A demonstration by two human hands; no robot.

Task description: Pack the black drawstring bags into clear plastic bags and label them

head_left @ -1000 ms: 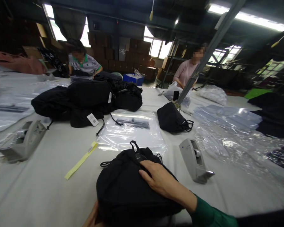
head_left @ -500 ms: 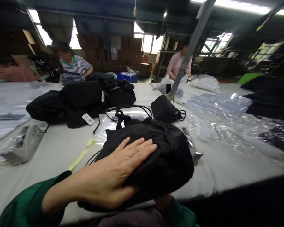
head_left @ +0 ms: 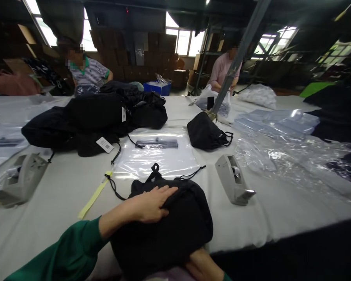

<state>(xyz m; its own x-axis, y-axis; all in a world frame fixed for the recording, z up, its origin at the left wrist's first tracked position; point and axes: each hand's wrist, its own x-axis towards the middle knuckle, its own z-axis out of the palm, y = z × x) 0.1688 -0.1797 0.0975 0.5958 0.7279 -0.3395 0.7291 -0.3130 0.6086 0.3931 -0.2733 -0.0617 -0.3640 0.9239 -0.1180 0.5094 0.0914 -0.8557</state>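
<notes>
A black drawstring bag (head_left: 175, 230) lies on the white table (head_left: 61, 195) right in front of me. My left hand (head_left: 150, 203) rests flat on its top, fingers stretched out and together, sleeve green. My right hand (head_left: 203, 265) is at the bag's near lower edge, partly under it; its fingers are hidden. The bag's cords (head_left: 114, 185) trail left and toward a clear plastic bag (head_left: 158, 160) lying flat just beyond.
A grey tape dispenser (head_left: 232, 179) stands to the right, another (head_left: 20, 177) at the left. A yellow strip (head_left: 93, 195) lies left of the bag. A pile of black bags (head_left: 96, 117), a single black bag (head_left: 206, 132), clear plastic sheets (head_left: 280, 152). Two people work across the table.
The bag, lifted and pressed under my left hand half a second ago, now lies lower and nearer on the table. My right hand went from on top of it to its near edge.
</notes>
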